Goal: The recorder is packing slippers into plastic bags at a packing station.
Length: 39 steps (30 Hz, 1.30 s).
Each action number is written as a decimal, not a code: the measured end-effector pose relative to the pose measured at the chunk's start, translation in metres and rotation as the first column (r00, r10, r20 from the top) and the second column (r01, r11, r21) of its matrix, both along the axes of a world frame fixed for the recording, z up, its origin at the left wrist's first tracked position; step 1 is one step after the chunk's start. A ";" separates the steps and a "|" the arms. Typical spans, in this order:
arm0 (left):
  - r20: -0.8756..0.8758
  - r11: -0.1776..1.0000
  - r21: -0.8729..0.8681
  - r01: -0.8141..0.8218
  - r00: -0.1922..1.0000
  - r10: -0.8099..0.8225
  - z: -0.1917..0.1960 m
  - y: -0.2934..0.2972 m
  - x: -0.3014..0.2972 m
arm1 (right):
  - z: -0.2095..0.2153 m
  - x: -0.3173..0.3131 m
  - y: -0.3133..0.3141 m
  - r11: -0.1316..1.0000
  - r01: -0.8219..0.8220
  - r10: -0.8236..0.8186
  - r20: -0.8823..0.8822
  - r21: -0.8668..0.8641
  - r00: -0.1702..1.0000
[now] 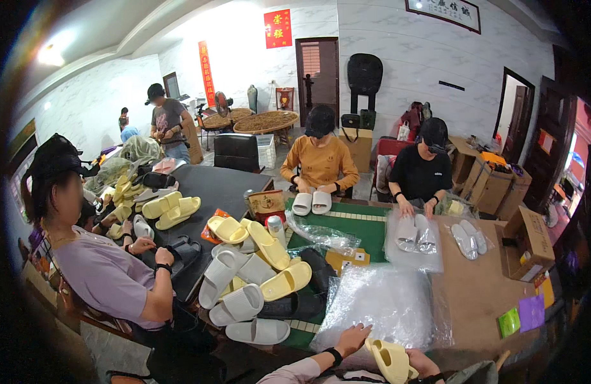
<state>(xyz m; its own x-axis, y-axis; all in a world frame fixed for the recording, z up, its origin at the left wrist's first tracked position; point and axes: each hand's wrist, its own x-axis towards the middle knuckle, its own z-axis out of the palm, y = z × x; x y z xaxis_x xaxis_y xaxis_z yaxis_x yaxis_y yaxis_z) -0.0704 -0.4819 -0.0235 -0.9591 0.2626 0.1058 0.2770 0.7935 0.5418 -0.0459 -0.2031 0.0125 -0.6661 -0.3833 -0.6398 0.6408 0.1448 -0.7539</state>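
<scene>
At the near edge of the table, my right hand (422, 363) is closed on a pair of pale yellow slippers (390, 361). Just to the left, my left hand (354, 339) has its fingers stretched over the lower edge of a stack of clear plastic bags (388, 301). A heap of loose slippers lies left of the bags, with yellow slippers (287, 280), grey slippers (238, 304) and black slippers (292, 306) mixed together. Part of my right hand is hidden behind the slippers it holds.
Across the table, one person (321, 160) handles white slippers (312, 203); another (422, 169) has slippers (416, 232) on a plastic bag. A third person (103, 249) sits at left with dark slippers (182, 251). Bagged slippers (468, 239) and an open cardboard box (527, 246) stand right.
</scene>
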 end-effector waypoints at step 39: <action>-0.325 0.949 0.083 0.304 0.909 -0.262 0.062 0.037 0.024 | -0.015 -0.034 -0.062 0.623 0.680 0.138 -0.910 0.386 0.390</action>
<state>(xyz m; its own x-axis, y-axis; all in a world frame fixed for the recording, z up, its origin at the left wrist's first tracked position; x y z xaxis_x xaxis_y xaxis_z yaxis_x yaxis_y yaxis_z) -0.0462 -0.4446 0.0384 -0.7615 0.4823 0.4330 0.6479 0.5860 0.4867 -0.0798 -0.2654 -0.0023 -0.9178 0.1617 0.3626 -0.1193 0.7589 -0.6402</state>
